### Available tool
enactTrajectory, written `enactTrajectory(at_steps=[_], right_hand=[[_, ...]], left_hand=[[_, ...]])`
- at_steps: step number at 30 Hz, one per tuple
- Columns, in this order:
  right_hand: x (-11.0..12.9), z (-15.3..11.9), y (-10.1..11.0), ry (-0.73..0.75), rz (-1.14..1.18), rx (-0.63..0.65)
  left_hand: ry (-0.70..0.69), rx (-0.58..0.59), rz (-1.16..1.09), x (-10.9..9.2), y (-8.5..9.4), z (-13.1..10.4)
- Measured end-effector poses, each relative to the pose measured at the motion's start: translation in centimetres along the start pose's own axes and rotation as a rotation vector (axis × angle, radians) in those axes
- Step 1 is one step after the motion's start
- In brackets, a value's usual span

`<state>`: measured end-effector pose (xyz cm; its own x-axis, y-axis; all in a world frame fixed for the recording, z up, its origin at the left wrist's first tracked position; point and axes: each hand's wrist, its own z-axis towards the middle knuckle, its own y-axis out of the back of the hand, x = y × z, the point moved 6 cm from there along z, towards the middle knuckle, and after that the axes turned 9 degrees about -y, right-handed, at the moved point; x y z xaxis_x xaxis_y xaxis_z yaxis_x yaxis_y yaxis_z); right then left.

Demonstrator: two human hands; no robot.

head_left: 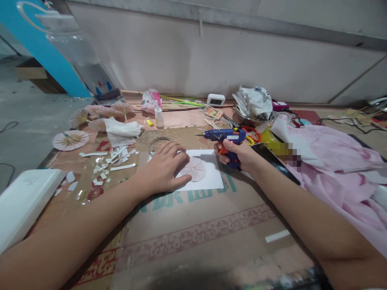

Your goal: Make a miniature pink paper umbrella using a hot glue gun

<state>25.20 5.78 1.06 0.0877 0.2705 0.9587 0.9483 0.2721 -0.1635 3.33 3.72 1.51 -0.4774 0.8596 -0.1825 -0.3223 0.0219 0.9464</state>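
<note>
My right hand [234, 153] grips a blue hot glue gun [222, 135] by its handle, with the fingers around the orange trigger. The nozzle points left, above the work surface. My left hand [166, 167] lies with fingers stretched out over a white sheet of paper [213, 183], beside and partly over a pale pink disc [196, 171] with thin lines running out from its centre. Part of the disc's left side is hidden by that hand. Just behind my left fingers a round ring [155, 146] lies on the cardboard [193, 245].
At left are paper scraps [104, 169], pink pleated discs [71, 140], a crumpled tissue [122, 131] and a white box-like object [28, 201]. Behind stand a glue bottle [159, 116], a digital clock [216, 100] and a bowl of plastic bags [254, 104]. Pink cloth [329, 149] lies at right.
</note>
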Motion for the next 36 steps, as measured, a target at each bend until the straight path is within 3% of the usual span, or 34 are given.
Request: enactTrajectory(at_steps=[11, 21, 27, 36], right_hand=[[0.7, -0.2, 0.7, 0.018, -0.062, -0.046], [3.3, -1.7, 2.2, 0.058, -0.31, -0.081], [2.5, -1.5, 1.7, 0.024, -0.369, -0.006], [1.3, -1.0, 1.5, -0.044, -0.397, 0.007]], left_hand=[[0.122, -0.065, 0.093, 0.5, 0.3, 0.1], [0.015, -0.048, 0.043, -0.1, 0.6, 0.1], [0.048, -0.058, 0.032, 0.4, 0.5, 0.0], [0.061, -0.086, 0.024, 0.6, 0.6, 0.1]])
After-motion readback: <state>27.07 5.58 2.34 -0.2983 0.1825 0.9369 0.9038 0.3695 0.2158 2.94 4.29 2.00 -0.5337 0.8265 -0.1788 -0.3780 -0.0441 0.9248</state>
